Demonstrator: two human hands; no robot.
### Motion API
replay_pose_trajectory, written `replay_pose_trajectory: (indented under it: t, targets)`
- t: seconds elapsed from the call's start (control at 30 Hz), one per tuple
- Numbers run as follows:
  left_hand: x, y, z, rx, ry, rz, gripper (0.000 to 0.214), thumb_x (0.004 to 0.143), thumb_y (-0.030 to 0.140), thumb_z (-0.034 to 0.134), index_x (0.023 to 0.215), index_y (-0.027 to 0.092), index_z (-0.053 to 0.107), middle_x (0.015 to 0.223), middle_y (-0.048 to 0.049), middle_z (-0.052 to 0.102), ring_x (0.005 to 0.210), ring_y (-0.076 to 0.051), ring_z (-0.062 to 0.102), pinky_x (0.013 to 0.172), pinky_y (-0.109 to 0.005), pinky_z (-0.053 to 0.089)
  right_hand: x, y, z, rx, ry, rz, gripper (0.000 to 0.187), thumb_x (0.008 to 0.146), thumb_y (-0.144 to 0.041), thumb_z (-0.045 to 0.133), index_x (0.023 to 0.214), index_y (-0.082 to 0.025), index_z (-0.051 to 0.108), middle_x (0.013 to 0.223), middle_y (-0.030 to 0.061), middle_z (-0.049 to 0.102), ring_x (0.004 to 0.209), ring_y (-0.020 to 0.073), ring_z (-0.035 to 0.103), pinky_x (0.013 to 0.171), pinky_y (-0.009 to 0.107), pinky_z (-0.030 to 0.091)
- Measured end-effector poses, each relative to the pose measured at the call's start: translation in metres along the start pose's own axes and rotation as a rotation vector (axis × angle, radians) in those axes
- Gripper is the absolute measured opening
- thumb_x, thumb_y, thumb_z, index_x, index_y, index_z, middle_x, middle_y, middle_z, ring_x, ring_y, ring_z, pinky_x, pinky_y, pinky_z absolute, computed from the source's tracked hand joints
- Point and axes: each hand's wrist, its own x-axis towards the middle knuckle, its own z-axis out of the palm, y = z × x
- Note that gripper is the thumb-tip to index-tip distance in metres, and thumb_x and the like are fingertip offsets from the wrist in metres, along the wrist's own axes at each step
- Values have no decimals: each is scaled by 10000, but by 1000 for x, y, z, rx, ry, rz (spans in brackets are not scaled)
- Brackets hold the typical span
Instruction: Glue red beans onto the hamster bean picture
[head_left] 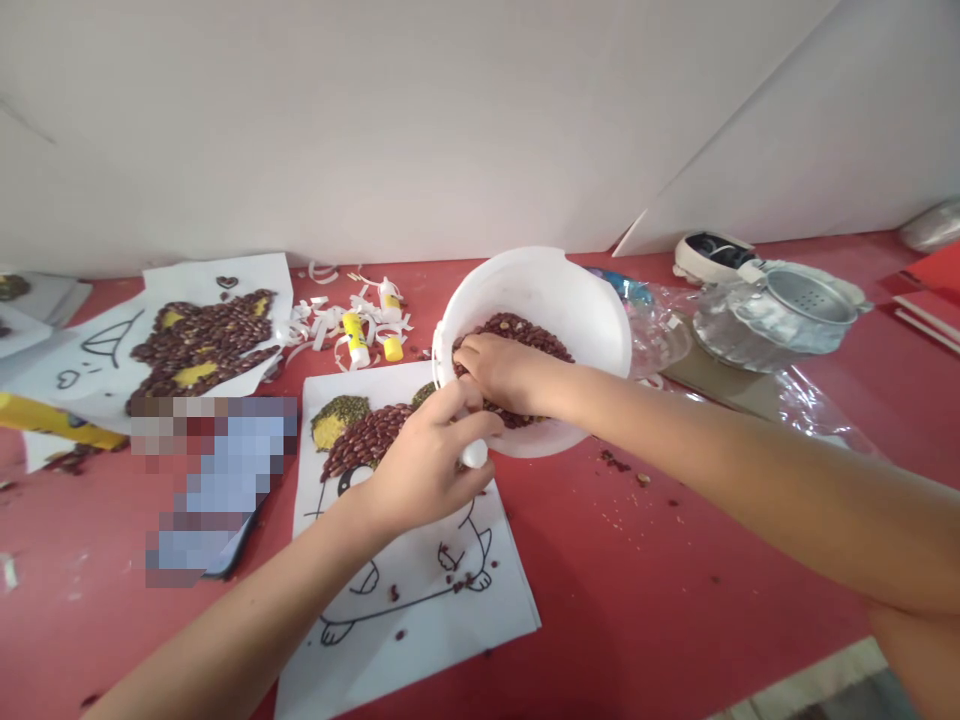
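Note:
A white plastic bowl [570,300] is tilted toward me above the red table, with dark red beans [525,330] inside. My right hand [499,368] reaches into the bowl, fingers curled down among the beans. My left hand [424,460] is closed on the bowl's near rim and holds it tipped. Under both hands lies a white sheet with a hedgehog drawing [420,580], its upper part covered with red beans [367,435] and green and yellow grains [334,420].
A second bean-covered drawing [202,345] lies at the back left. Small yellow glue bottles [356,340] sit among white paper strips. A metal pot in clear plastic wrap [795,310] stands at the right. A phone [217,480] lies left. Loose beans dot the red table [675,600].

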Motion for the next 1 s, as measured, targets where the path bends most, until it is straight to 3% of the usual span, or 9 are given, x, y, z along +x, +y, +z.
replay_pose_trajectory:
  t: [0.1, 0.23, 0.33, 0.43, 0.57, 0.7, 0.8, 0.87, 1.0]
  targets:
    - [1, 1, -1, 1, -16, -18, 259, 675, 33, 474, 872, 173, 567, 894, -54, 500, 807, -162, 531, 685, -302, 515, 8, 2, 7, -49, -51, -9, 199, 724, -28, 525, 640, -208, 531, 932, 80, 642, 1039, 261, 532, 957, 382, 387]
    - [2, 1, -3, -16, -18, -37, 255, 681, 35, 470, 873, 169, 572, 897, -52, 496, 813, -159, 533, 700, -298, 515, 16, 7, 4, -54, -70, 25, 148, 776, -102, 506, 676, -207, 533, 930, 98, 639, 1010, 272, 545, 924, 388, 407]
    - [3, 0, -4, -27, -17, -34, 243, 687, 36, 468, 864, 165, 574, 897, -52, 493, 819, -157, 536, 703, -291, 513, 19, 12, -4, -21, -48, 105, 151, 850, -232, 456, 738, -199, 551, 918, 113, 646, 916, 264, 572, 843, 401, 434]
    - [4, -2, -4, -30, -12, -30, 237, 690, 30, 473, 860, 158, 578, 897, -52, 488, 819, -154, 535, 709, -288, 510, 17, 17, -15, 32, 6, 212, 308, 914, -332, 336, 758, -187, 559, 883, 128, 650, 828, 250, 586, 778, 401, 436]
    - [5, -2, -5, -39, -16, -35, 233, 696, 30, 484, 864, 161, 576, 899, -47, 481, 804, -145, 525, 700, -285, 507, 11, 22, -27, 140, 62, 309, 370, 928, -350, 300, 722, -192, 562, 754, 95, 645, 720, 213, 591, 681, 347, 441]
    - [6, -1, -5, -33, -24, -26, 229, 700, 30, 480, 862, 160, 576, 903, -52, 486, 820, -154, 532, 714, -293, 509, 4, 26, -33, 218, 39, 358, 320, 907, -318, 357, 742, -194, 602, 681, 73, 641, 622, 193, 586, 573, 318, 432]
    - [5, -1, -5, -31, -30, -37, 228, 697, 33, 482, 857, 169, 573, 903, -48, 491, 823, -155, 536, 705, -292, 511, -2, 25, -38, 183, 44, 310, 165, 830, -204, 490, 857, -212, 653, 864, 80, 691, 793, 237, 619, 692, 352, 455]
    - [4, -1, -5, -30, -30, -41, 228, 696, 37, 485, 859, 171, 572, 905, -48, 492, 824, -156, 537, 701, -293, 512, -7, 23, -40, 88, 65, 210, 264, 796, -104, 481, 946, -233, 656, 1005, 75, 685, 947, 262, 604, 812, 378, 444]
    - [4, -1, -5, -30, -33, -40, 217, 706, 49, 486, 862, 172, 574, 911, -50, 484, 826, -156, 539, 716, -297, 514, -14, 16, -38, -105, 146, 98, 241, 779, -62, 443, 870, -179, 633, 1017, 122, 642, 990, 277, 574, 863, 390, 427]
